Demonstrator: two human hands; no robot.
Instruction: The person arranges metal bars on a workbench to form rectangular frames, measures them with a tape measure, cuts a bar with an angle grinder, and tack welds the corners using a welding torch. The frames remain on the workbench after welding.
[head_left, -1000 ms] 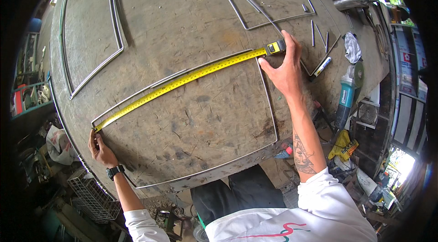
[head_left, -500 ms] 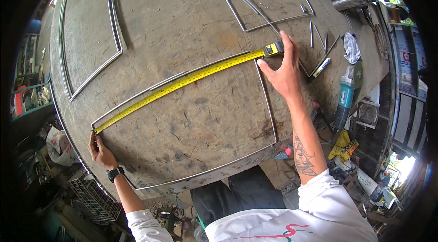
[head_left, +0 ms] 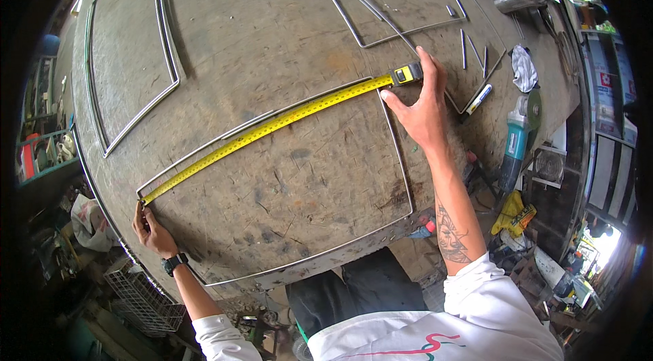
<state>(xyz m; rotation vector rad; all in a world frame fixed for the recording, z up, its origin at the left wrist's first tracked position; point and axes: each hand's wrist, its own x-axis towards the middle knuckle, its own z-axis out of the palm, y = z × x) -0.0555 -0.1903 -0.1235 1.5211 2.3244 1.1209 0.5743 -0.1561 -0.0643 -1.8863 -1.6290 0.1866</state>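
Yellow-bladed, black-cased tape measure drawn out across a worn, grey-brown worktable

The tape measure lies slantwise over the near half of the worktable, from close to its left edge to right of its middle, just beside the far side of a thin, grey metal rod frame with four bent sides. The left hand, near the left edge, pinches the tip of the blade between thumb and fingers beside a corner of the frame; a black wristwatch sits on that wrist. The right hand grasps the case, thumb and fingers spread around it, by the frame's other far corner. The frame's near side runs along the worktable's near edge.

Toward the far left corner lies a grey frame of doubled metal rods. Toward the far edge, right of its middle, another bent metal rod frame has a long rod crossing it. Between that and the right edge are short, straight metal rods, a white-and-blue marker pen and a crumpled, whitish cloth. A teal-and-black angle grinder is at the right edge, its disc toward the cloth. A shiny, round metal tube lies by the far right corner
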